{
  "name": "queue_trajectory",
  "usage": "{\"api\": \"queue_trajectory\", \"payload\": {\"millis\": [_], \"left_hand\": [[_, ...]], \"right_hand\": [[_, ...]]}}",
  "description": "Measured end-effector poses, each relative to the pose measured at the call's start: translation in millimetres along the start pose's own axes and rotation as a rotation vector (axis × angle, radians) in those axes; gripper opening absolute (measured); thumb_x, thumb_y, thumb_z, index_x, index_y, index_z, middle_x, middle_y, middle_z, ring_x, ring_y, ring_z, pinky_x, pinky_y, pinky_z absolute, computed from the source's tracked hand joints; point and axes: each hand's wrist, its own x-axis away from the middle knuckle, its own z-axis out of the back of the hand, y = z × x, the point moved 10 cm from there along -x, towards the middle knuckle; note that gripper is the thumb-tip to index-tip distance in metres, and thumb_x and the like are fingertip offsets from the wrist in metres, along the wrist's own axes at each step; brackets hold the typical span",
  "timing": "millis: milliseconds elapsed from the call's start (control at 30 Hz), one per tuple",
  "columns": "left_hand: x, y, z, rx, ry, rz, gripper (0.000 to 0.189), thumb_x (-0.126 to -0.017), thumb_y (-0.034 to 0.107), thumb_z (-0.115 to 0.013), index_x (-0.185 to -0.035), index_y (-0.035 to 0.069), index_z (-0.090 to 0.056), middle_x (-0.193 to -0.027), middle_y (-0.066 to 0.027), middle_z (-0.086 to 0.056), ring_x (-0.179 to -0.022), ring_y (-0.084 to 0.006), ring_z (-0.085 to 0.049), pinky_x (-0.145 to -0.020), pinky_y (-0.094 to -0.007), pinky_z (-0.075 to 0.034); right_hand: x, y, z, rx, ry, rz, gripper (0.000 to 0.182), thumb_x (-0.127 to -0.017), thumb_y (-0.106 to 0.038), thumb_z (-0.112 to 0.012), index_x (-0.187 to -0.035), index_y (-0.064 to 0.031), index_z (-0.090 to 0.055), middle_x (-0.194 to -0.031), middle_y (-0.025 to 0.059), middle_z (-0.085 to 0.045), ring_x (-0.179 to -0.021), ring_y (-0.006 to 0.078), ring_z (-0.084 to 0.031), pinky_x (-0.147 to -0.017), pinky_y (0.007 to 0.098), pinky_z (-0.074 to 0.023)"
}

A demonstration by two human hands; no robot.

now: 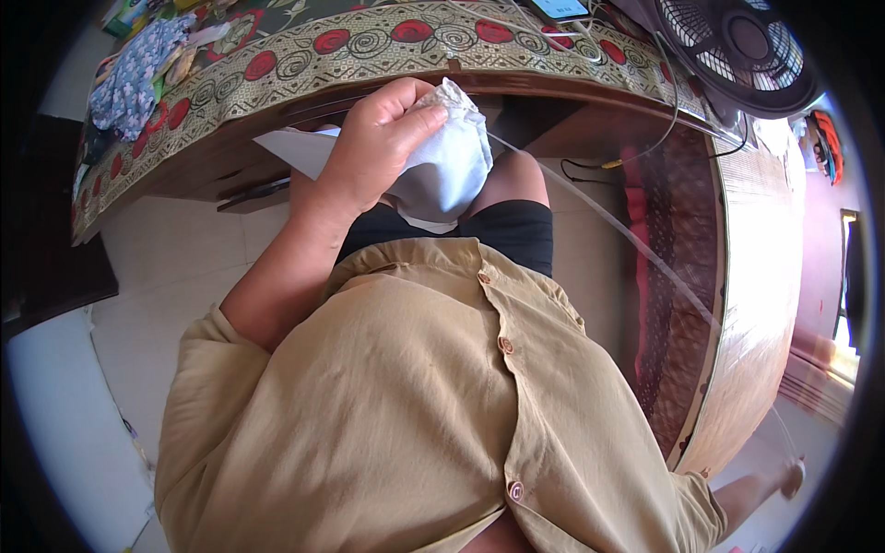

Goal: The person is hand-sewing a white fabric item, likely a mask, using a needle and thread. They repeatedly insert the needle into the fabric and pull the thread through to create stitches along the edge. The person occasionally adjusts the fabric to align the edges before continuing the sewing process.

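Observation:
My left hand [380, 131] pinches the gathered top edge of a piece of white cloth [449, 162] between thumb and fingers. The cloth hangs over my lap, its upper edge puckered. From its right side a pale thread [622, 231] runs taut across the picture, blurred in places. It leads to my right hand [794, 478], stretched far out at the lower right. That hand is small in view, its fingers closed on the thread's end; whether a needle is there cannot be seen. A pale flap [297, 151] sticks out left of my left wrist.
Before me stands a wooden table with a rose-patterned cover [373, 41]. On it are a fan [750, 41], a phone [560, 8], white cables [511, 24] and a blue floral cloth [142, 79]. A bed-like surface [750, 276] lies at my right.

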Motion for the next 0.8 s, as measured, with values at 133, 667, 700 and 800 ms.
{"api": "queue_trajectory", "payload": {"millis": [133,667,700,800], "left_hand": [[4,5,-11,0.037,-0.038,-0.003,0.019,-0.089,0.014,-0.053,-0.101,0.0,-0.058,-0.088,-0.0008,-0.061,-0.08,-0.0056,-0.053,-0.074,-0.0223,-0.043],[24,10,-10,-0.09,-0.01,-0.003,0.016,-0.088,0.014,-0.056,-0.097,0.001,-0.058,-0.084,0.0013,-0.059,-0.075,-0.0031,-0.051,-0.067,-0.0198,-0.042],[24,11,-8,-0.107,0.011,-0.012,0.016,-0.088,0.014,-0.056,-0.096,0.001,-0.058,-0.082,0.0016,-0.059,-0.074,-0.0029,-0.051,-0.066,-0.0194,-0.042],[22,15,-7,-0.123,0.058,-0.032,0.015,-0.087,0.013,-0.058,-0.095,0.0,-0.058,-0.081,0.0016,-0.059,-0.073,-0.0029,-0.051,-0.065,-0.0187,-0.042]], "right_hand": [[142,-165,-116,-0.13,-0.526,0.589,0.029,-0.088,-0.011,-0.049,-0.115,0.0,-0.051,-0.11,0.0122,-0.053,-0.101,0.0196,-0.05,-0.081,0.0316,-0.0462],[687,-529,-46,-1.203,-2.038,0.336,0.012,-0.081,-0.012,-0.067,-0.084,-0.0024,-0.06,-0.068,-0.004,-0.051,-0.065,0.0031,-0.045,-0.058,0.0193,-0.0394],[687,-529,-48,-1.212,-2.04,0.307,0.012,-0.081,-0.012,-0.067,-0.081,-0.0024,-0.059,-0.068,-0.004,-0.051,-0.065,0.0033,-0.045,-0.059,0.0194,-0.0396],[687,-525,-54,-1.135,-2.011,0.307,0.012,-0.083,-0.007,-0.063,-0.09,-0.0013,-0.057,-0.069,-0.0027,-0.052,-0.067,0.0045,-0.047,-0.062,0.0195,-0.0411]]}}
